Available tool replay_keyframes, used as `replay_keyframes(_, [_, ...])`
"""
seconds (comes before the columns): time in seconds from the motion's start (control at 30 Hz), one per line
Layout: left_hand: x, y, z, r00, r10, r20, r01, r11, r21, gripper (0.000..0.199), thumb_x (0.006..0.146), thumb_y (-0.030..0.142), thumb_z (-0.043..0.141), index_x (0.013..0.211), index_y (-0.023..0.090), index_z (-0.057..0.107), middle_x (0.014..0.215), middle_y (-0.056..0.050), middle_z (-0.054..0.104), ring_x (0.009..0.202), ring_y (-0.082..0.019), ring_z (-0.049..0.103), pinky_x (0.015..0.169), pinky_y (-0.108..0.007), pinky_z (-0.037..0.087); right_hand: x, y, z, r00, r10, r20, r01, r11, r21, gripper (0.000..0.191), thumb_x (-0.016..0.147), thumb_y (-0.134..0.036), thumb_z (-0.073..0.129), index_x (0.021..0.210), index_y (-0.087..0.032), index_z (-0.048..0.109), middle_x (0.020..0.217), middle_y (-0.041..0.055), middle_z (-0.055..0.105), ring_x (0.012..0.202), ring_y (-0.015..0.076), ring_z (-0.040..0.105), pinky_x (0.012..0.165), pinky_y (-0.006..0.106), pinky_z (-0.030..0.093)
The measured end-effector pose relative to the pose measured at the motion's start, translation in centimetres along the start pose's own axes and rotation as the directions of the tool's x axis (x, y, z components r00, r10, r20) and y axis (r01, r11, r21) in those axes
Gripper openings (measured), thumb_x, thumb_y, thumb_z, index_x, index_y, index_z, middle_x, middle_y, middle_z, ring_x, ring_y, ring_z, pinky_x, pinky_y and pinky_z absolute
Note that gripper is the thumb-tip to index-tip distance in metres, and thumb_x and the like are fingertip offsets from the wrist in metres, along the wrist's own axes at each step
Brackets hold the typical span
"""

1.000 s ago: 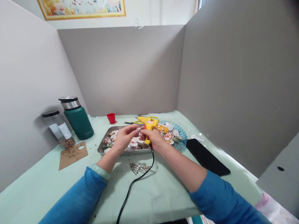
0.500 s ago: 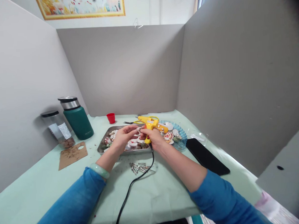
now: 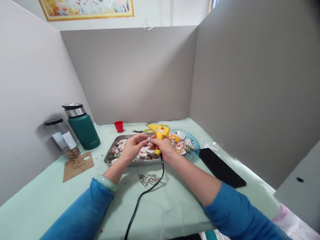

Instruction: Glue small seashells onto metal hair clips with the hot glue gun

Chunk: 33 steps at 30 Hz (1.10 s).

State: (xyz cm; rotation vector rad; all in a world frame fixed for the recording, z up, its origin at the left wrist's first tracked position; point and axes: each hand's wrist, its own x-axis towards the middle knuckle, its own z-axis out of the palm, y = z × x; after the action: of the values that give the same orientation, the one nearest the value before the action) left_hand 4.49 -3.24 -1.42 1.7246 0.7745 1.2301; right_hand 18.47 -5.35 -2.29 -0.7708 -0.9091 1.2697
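My left hand (image 3: 133, 146) pinches a small speckled shell (image 3: 149, 139) above a metal tray (image 3: 136, 163). In my right hand (image 3: 165, 148) is a yellow hot glue gun (image 3: 159, 131), its nozzle pointing away to the back left. The fingertips of my right hand meet the little shell too, close to those of my left. Under both hands the tray holds many shells (image 3: 142, 152), partly covered by my fingers. From the gun's handle a black cord (image 3: 142, 195) runs down over the front table edge.
Metal clips (image 3: 149, 180) lie before the tray. Right are a blue scalloped plate (image 3: 195, 148) of shells and a black phone (image 3: 222, 168). Scissors (image 3: 139, 131) and a red cup (image 3: 119, 126) stand behind. Left are a green bottle (image 3: 83, 130), a jar (image 3: 61, 138) and brown card (image 3: 78, 167).
Almost nothing differs. Both hands stay over the tray, with only a slight shift of the fingers around the small shell.
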Motion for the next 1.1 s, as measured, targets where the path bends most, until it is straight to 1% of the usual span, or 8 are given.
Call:
replay_keyframes(0.17, [0.0,0.1,0.0,0.999,0.049,0.007,-0.049,0.997,0.057,0.026,0.071,0.033,0.07,0.089,0.015,0.068,0.092,-0.007,0.071,0.087,-0.02,0.065,0.08,-0.03,0.05,-0.3,-0.2,0.2,0.999,-0.031,-0.027,0.03,0.999,-0.033,0.017,0.058,-0.016,0.064,0.07,-0.016,0.054,0.048,-0.0054,0.055,0.044,0.0077,0.051,0.05,0.021,0.052])
replay_keyframes(0.47, [0.1,-0.6,-0.5,0.994,0.101,0.049,-0.107,0.986,0.127,0.023,0.075,0.032,0.065,0.092,0.016,0.068,0.092,-0.007,0.07,0.088,-0.019,0.064,0.081,-0.03,0.049,-0.1,0.1,-0.1,0.999,-0.049,-0.016,0.048,0.997,-0.059,0.016,0.058,-0.016,0.063,0.07,-0.016,0.053,0.048,-0.0056,0.054,0.043,0.0077,0.051,0.048,0.021,0.05])
replay_keyframes(0.67, [0.1,-0.7,-0.4,0.994,0.096,0.047,-0.102,0.985,0.137,0.024,0.076,0.031,0.065,0.093,0.015,0.068,0.093,-0.008,0.07,0.088,-0.019,0.064,0.081,-0.03,0.049,-0.1,0.0,0.0,0.998,-0.055,-0.015,0.054,0.996,-0.067,0.015,0.058,-0.017,0.063,0.069,-0.017,0.053,0.048,-0.0062,0.052,0.044,0.0072,0.05,0.047,0.02,0.049])
replay_keyframes(0.8, [0.0,-0.6,-0.4,0.992,0.11,0.06,-0.118,0.981,0.154,0.024,0.077,0.032,0.064,0.094,0.015,0.068,0.095,-0.008,0.07,0.089,-0.019,0.064,0.081,-0.03,0.049,0.0,0.1,-0.2,0.998,-0.057,-0.023,0.055,0.994,-0.09,0.016,0.059,-0.018,0.064,0.07,-0.017,0.053,0.048,-0.0064,0.053,0.044,0.0073,0.05,0.048,0.02,0.049])
replay_keyframes(0.97, [0.0,-0.8,-0.4,0.992,0.111,0.053,-0.118,0.978,0.172,0.024,0.077,0.032,0.064,0.094,0.015,0.068,0.094,-0.008,0.07,0.088,-0.02,0.064,0.081,-0.031,0.049,0.0,0.1,-0.2,0.998,-0.05,-0.023,0.048,0.995,-0.089,0.017,0.059,-0.017,0.064,0.072,-0.017,0.053,0.047,-0.0062,0.052,0.044,0.0081,0.051,0.043,0.018,0.045])
replay_keyframes(1.1, [0.2,-1.1,-0.5,0.991,0.12,0.061,-0.13,0.974,0.184,0.025,0.077,0.032,0.063,0.095,0.016,0.068,0.095,-0.008,0.07,0.088,-0.02,0.064,0.081,-0.031,0.049,-0.1,0.0,-0.2,0.999,-0.048,-0.021,0.046,0.995,-0.085,0.017,0.058,-0.016,0.063,0.073,-0.016,0.054,0.046,-0.0062,0.052,0.043,0.0078,0.049,0.045,0.019,0.048])
